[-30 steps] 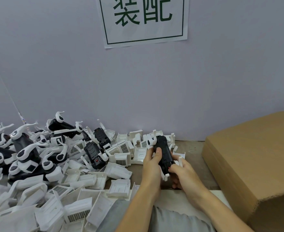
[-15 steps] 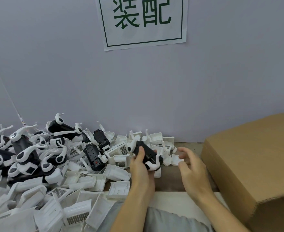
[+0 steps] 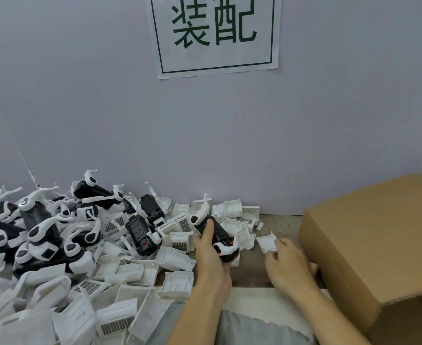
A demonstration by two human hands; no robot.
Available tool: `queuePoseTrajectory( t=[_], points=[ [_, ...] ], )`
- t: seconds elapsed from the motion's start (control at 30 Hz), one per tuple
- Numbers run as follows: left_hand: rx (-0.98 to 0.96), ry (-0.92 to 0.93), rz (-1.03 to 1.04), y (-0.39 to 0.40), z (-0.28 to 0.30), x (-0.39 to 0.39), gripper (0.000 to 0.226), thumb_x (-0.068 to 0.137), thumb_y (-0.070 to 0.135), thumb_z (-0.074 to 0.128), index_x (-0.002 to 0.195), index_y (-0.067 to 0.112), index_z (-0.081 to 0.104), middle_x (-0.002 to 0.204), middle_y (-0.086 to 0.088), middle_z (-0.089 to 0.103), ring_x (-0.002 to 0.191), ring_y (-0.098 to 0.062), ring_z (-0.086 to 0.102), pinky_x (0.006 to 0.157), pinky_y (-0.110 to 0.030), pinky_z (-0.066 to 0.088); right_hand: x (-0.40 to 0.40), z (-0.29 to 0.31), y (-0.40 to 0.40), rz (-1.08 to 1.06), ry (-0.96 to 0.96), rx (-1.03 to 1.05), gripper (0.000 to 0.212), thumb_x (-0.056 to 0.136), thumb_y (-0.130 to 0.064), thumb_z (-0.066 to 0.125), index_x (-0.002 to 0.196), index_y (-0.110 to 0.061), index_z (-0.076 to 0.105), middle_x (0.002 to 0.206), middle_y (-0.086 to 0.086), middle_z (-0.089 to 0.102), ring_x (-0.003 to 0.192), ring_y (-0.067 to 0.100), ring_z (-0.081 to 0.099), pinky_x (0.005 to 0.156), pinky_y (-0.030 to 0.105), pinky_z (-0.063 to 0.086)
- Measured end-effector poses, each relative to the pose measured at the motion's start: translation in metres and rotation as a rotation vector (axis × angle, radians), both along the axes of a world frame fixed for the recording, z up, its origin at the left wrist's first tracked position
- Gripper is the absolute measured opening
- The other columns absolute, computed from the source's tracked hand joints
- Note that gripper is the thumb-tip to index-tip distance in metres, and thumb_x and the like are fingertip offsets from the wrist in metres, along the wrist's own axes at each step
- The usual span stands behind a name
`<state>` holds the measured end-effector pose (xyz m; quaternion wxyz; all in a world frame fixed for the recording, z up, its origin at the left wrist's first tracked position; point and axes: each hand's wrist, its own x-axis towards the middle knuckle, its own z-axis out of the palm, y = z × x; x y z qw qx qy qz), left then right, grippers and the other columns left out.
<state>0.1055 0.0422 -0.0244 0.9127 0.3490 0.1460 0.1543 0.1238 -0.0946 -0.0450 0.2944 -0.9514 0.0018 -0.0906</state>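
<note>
A person's left hand [image 3: 211, 255] grips a black toy body with white arms [image 3: 221, 234], thumb on top and fingers curled beneath, just above the table [image 3: 252, 268] near the middle. To its right, the right hand [image 3: 288, 266] lies loosely spread, fingertips touching a small white cover [image 3: 266, 242]. A heap of white covers [image 3: 120, 295] fills the left; a cardboard box [image 3: 379, 245] stands at the right.
</note>
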Motion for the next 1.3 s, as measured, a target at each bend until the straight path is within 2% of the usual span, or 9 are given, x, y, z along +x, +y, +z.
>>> queuePoseTrajectory(
  t=[0.17,0.43,0.67,0.73,0.8,0.87,0.97,1.13,1.3],
  points=[
    [-0.081,-0.016,-0.061,0.003,-0.003,0.002,0.033,0.1,0.028,0.045,0.095,0.002,0.065,0.075,-0.014,0.067,0.072,-0.029,0.067,0.062,-0.033,0.055,-0.001,0.006,-0.003,-0.041,-0.228,0.275,0.032,0.094,-0.011,0.059,0.124,-0.001,0.064,0.125,0.015,0.06,0.119,0.031,0.056,0.088,0.026,0.037],
    [0.104,-0.021,-0.06,0.002,-0.001,0.006,0.015,0.1,0.015,0.054,0.113,0.008,0.053,0.08,-0.012,0.073,0.055,-0.022,0.063,0.059,-0.033,0.051,-0.006,-0.002,0.002,0.13,0.037,0.087,0.071,0.082,-0.049,0.072,0.143,-0.032,0.042,0.126,-0.001,0.043,0.122,0.022,0.048,0.101,0.036,0.044],
    [0.332,-0.025,0.008,0.001,-0.007,0.008,0.026,0.088,0.016,0.076,0.101,0.015,0.053,0.081,-0.003,0.078,0.071,-0.022,0.069,0.071,-0.039,0.055,-0.004,0.004,-0.001,0.043,-0.15,0.342,0.059,0.083,-0.012,0.067,0.138,-0.021,0.046,0.121,0.006,0.051,0.103,0.019,0.05,0.085,0.029,0.04],
    [0.478,-0.028,0.057,-0.001,-0.008,0.009,0.03,0.084,0.022,0.08,0.099,0.017,0.055,0.07,0.012,0.074,0.066,-0.012,0.07,0.063,-0.03,0.057,-0.005,0.008,-0.001,0.049,-0.247,0.4,0.047,0.082,-0.004,0.065,0.126,-0.018,0.055,0.115,0.004,0.059,0.101,0.02,0.056,0.084,0.029,0.045],
    [0.582,-0.046,0.088,-0.003,-0.009,0.009,0.03,0.085,0.029,0.079,0.099,0.018,0.055,0.064,0.024,0.069,0.058,0.001,0.067,0.049,-0.015,0.05,-0.006,0.009,-0.001,0.066,-0.319,0.407,0.025,0.084,-0.002,0.065,0.1,-0.021,0.065,0.098,-0.001,0.067,0.085,0.011,0.06,0.07,0.014,0.043],
    [0.611,-0.054,0.101,-0.005,-0.009,0.008,0.031,0.088,0.032,0.076,0.101,0.017,0.053,0.063,0.022,0.069,0.059,0.008,0.065,0.046,-0.008,0.045,-0.005,0.008,-0.001,0.094,-0.325,0.384,0.022,0.088,-0.005,0.066,0.083,-0.026,0.066,0.082,-0.006,0.067,0.074,0.003,0.059,0.058,0.008,0.04],
    [0.584,-0.006,0.122,-0.005,-0.008,0.008,0.038,0.089,0.036,0.074,0.105,0.02,0.044,0.065,0.015,0.07,0.059,0.01,0.064,0.047,-0.006,0.043,-0.003,0.005,-0.001,0.123,-0.319,0.386,0.017,0.093,-0.009,0.064,0.087,-0.024,0.068,0.08,-0.005,0.068,0.072,0.002,0.059,0.058,0.007,0.042],
    [0.401,0.063,0.133,-0.002,-0.006,0.011,0.039,0.086,0.048,0.073,0.103,0.03,0.043,0.11,0.001,0.065,0.103,-0.017,0.063,0.083,-0.031,0.047,0.001,0.002,-0.002,0.059,-0.376,0.415,0.019,0.101,-0.011,0.05,0.099,-0.015,0.069,0.091,0.001,0.066,0.081,0.013,0.057,0.067,0.022,0.037],
    [0.213,0.064,0.117,0.0,-0.002,0.012,0.043,0.093,0.041,0.068,0.12,0.013,0.051,0.131,-0.018,0.061,0.124,-0.037,0.058,0.108,-0.053,0.045,0.006,0.001,-0.004,0.026,-0.309,0.65,0.031,0.105,-0.01,0.038,0.097,-0.02,0.066,0.075,-0.004,0.058,0.064,0.01,0.047,0.055,0.022,0.033]
  ],
)
